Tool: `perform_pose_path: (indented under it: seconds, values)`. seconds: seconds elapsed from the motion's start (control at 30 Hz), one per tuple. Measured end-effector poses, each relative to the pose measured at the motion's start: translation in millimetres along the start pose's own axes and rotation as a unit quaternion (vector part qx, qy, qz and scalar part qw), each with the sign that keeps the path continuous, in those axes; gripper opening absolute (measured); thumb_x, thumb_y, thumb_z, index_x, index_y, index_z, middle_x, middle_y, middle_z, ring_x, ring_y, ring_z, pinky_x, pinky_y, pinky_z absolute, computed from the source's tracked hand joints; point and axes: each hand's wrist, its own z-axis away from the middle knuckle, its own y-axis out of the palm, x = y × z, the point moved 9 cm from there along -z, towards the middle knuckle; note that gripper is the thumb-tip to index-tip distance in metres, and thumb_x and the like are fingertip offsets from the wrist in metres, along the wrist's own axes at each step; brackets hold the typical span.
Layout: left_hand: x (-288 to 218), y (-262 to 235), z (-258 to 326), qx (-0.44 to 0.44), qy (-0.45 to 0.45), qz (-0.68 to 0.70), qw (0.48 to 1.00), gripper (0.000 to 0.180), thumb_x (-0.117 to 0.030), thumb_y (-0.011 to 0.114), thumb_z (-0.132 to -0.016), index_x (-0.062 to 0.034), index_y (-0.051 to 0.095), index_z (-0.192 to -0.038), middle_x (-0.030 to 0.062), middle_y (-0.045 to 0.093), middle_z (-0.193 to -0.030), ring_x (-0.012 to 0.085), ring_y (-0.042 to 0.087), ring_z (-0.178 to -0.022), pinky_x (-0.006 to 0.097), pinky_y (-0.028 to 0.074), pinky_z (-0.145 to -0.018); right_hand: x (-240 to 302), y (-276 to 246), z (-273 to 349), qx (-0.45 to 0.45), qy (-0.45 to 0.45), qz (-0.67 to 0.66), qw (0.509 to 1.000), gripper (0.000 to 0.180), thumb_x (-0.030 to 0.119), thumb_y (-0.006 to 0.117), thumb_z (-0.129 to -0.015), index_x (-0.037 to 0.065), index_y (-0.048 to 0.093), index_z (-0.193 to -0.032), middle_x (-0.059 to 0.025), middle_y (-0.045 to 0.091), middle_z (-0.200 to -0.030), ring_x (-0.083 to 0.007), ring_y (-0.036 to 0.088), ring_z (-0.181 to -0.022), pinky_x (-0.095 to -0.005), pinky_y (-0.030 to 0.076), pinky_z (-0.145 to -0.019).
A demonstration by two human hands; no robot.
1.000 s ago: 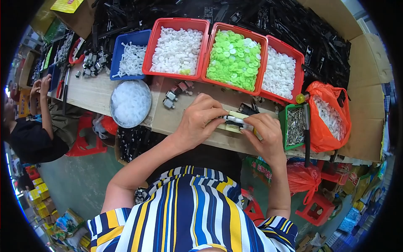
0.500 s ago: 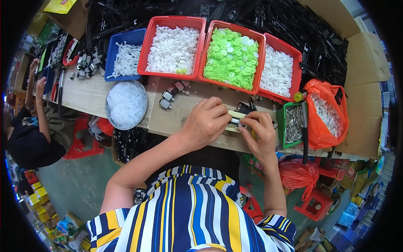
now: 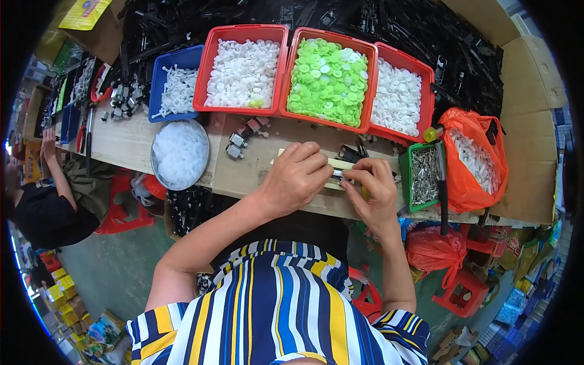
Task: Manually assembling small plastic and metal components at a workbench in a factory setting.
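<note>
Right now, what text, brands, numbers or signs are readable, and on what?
Yellow packet, upper left: printed lettering, not copied here.
Red bag, lower right: pale mark, too blurred to read.
Yellow boxes, lower left: any print too small to read.
Pale yellow strip, centre: no text visible.

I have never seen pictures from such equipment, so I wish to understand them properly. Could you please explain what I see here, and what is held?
There is no machine: a person works with bare hands. One wide fisheye camera on the head looks down, so straight edges seem bent. The left hand and right hand hold a small piece with pale yellow edges; fingers hide much of it. On the table stand a blue bin of white parts, red bins of white parts and green discs, a round dish of whitish pieces, and a green box of metal pieces.
</note>
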Motion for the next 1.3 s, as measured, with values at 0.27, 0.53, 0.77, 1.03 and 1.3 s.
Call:
perform_pose_path:
  seconds: [0.27,0.53,0.77,1.03,1.3]
  values:
    - [2.7,-1.8,5.0,-0.021,0.001,0.006,1.000,0.023,-0.002,0.076,-0.072,-0.0039,0.069,-0.094,0.0076,0.062,-0.092,0.0298,0.060,-0.092,0.039,0.051,-0.079,-11.6,-23.9,-3.7,-0.017,-0.011,0.171,0.985,0.027,0.010,0.075,-0.080,0.004,0.068,-0.106,-0.0100,0.062,-0.102,-0.0292,0.059,-0.098,-0.0411,0.047,-0.076]
    - [15.9,-28.4,2.3,-0.084,-0.051,0.064,0.993,0.027,-0.004,0.078,-0.077,-0.0015,0.071,-0.103,0.0102,0.063,-0.091,0.0303,0.058,-0.092,0.039,0.050,-0.077,-26.6,-18.8,-5.3,0.032,0.036,0.239,0.970,0.022,0.007,0.074,-0.078,0.005,0.064,-0.098,-0.0087,0.061,-0.097,-0.0290,0.060,-0.095,-0.0424,0.046,-0.073]
    - [37.1,-27.0,-8.9,-0.004,-0.287,0.283,0.915,0.029,-0.009,0.075,-0.088,-0.0020,0.071,-0.116,0.0062,0.068,-0.093,0.0137,0.062,-0.081,0.027,0.049,-0.069,30.0,-37.3,-15.4,-0.094,-0.049,0.255,0.961,0.024,0.003,0.073,-0.074,0.007,0.064,-0.096,-0.0062,0.063,-0.094,-0.0257,0.061,-0.088,-0.0390,0.043,-0.073]
    - [58.1,-3.9,14.4,-0.051,-0.370,0.539,0.755,0.024,-0.011,0.069,-0.096,0.0008,0.069,-0.117,0.0029,0.071,-0.090,0.0056,0.064,-0.076,0.020,0.051,-0.068,42.2,-23.1,-27.0,-0.040,-0.054,0.113,0.991,0.030,0.011,0.079,-0.076,0.005,0.066,-0.103,-0.0087,0.064,-0.096,-0.0278,0.062,-0.090,-0.0391,0.044,-0.076]
    - [45.6,-52.7,24.2,-0.059,-0.319,0.249,0.912,0.030,-0.004,0.073,-0.090,-0.0002,0.070,-0.120,0.0038,0.071,-0.087,0.0072,0.064,-0.073,0.023,0.051,-0.067,14.2,-7.7,-29.8,0.016,0.045,-0.065,0.997,0.033,0.005,0.080,-0.073,-0.001,0.068,-0.103,-0.0135,0.064,-0.099,-0.0294,0.063,-0.090,-0.0356,0.051,-0.078]
